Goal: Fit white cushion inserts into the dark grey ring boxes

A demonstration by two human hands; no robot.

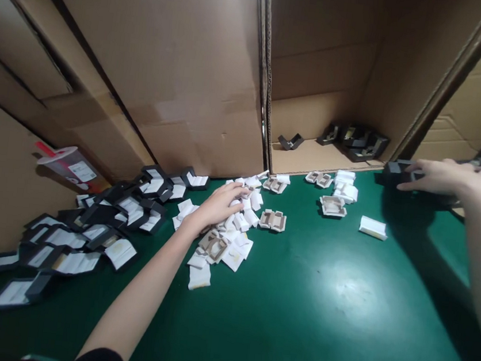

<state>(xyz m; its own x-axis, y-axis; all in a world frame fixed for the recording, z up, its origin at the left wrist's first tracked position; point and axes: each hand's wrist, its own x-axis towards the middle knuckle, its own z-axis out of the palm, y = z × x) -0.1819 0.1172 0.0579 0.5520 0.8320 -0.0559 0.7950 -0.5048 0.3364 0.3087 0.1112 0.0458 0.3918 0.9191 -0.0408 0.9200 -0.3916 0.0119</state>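
Observation:
My left hand (224, 203) lies with its fingers spread on a heap of small white folded inserts (235, 249), some showing a brown underside. My right hand (436, 175) is at the far right, at a group of black boxes. Its thumb and fingers are around a small black box (392, 172), partly hidden by the hand. Several more white inserts (333, 206) lie between the hands, with a single white insert (373, 227) nearer to the right hand.
Many open black boxes with white linings (121, 253) are piled at the left. Behind them leans a clear cup (70, 167) with a red lid or straw. A large open carton (319, 99) at the back holds several black boxes (360, 141). The table (293, 325) is green.

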